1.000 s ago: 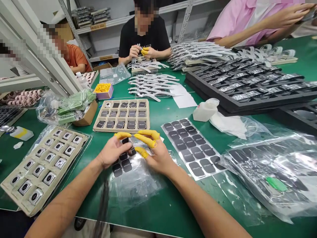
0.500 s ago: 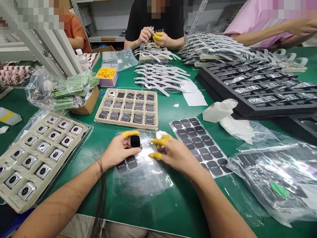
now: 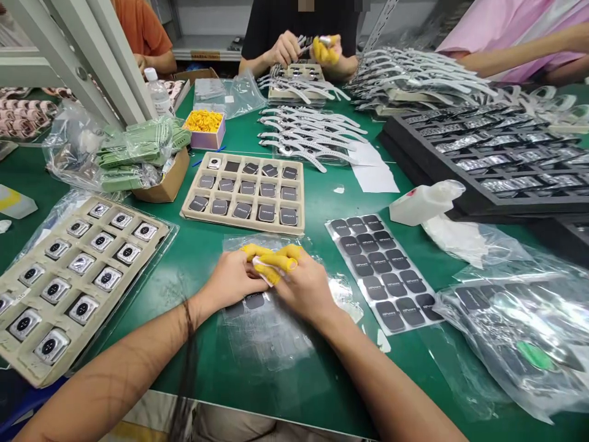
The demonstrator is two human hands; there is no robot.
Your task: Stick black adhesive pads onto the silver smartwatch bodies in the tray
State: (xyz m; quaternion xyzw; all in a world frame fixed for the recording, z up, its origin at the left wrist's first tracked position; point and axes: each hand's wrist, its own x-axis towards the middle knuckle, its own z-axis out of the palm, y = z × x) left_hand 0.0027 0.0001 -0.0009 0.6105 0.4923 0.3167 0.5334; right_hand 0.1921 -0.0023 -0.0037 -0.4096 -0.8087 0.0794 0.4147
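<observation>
Folded white cloth-like scrap (image 3: pixel 276 278): is sitting between the meeting right hand (image 3: pixel 313 288) and left hand (image 3: pixel 232 279), above a clear, wrinkled plastic film (image 3: pixel 271 350); fingers are hiding most of it.
Scrap handling: is probably calling for light, even pressure through covered fingertips, the left hand steadying from its side while the right is rubbing; bare skin could be leaving smudges.
Working position: is looking sensible low over the film, wrists best staying off the loose plastic.
Right hand: is closing in a pinch, thumb and fingers nearly together, gripping the scrap.
Left hand: is curling inward against the right fingers; the overlap is concealing its grasp, so whether it is holding anything is impossible to tell.
Thin yellow rubber finger covers (image 3: pixel 289 250): are sheathing fingers on both hands.
Dark rounded-square label (image 3: pixel 254 301): is lying just below the hands, at the film.
Beige compartment tray, far (image 3: pixel 243 226): is carrying mostly dark-faced square pieces beyond the hands.
Beige compartment tray, left (image 3: pixel 108 301): is carrying silver watch bodies with round black centres.
White-backed sheet of dark rounded-square labels (image 3: pixel 380 263): is lying right of the hands.
Green tabletop (image 3: pixel 322 387): is supporting everything listed.
</observation>
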